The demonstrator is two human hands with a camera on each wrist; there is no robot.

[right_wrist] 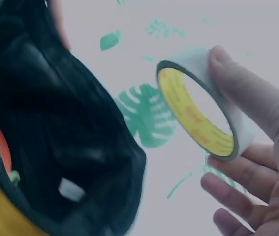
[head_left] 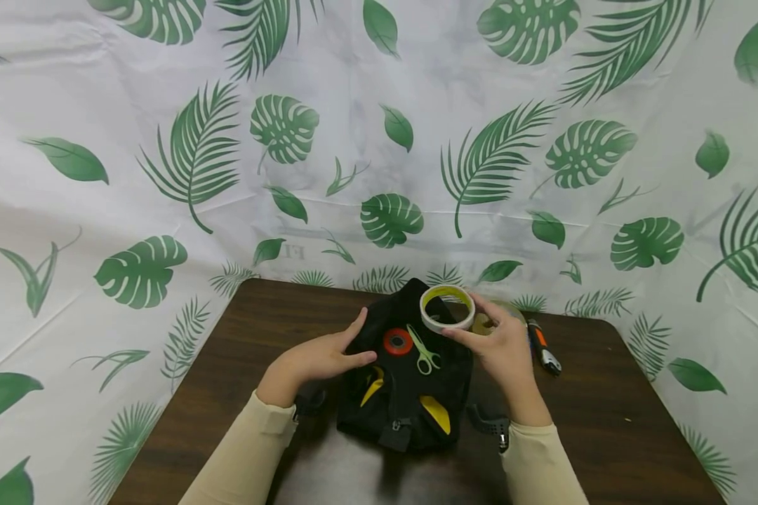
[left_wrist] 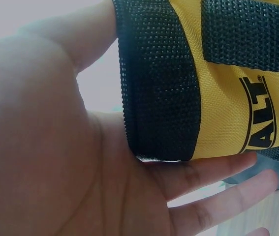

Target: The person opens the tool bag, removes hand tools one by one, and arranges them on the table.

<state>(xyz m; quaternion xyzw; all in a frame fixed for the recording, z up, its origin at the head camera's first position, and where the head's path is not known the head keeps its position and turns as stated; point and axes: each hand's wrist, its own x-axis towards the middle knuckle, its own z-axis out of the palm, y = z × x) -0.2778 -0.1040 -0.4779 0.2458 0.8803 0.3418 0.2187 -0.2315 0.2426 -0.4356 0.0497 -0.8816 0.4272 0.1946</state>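
A black-and-yellow fabric tool bag (head_left: 388, 315) lies with its mouth gaping on the table. My left hand (head_left: 316, 361) grips the bag's side, the thumb and fingers on either face of its black edge (left_wrist: 161, 98). Inside the bag are a red ring-shaped roll (head_left: 388, 341) and green scissors (head_left: 415, 338). Over the bag's far right side, my right hand (head_left: 499, 344) pinches a white roll of tape (right_wrist: 193, 115) with a yellow inner core, thumb on its outer face. In the right wrist view the roll hangs in the air beside the bag's opening.
An orange-and-black tool with a silver end (head_left: 539, 340) lies right of my right hand. Partly hidden behind that hand is a pale translucent round thing (head_left: 516, 313). The dark wooden table (head_left: 606, 421) meets a leaf-patterned white sheet (head_left: 328, 168) at its back and sides.
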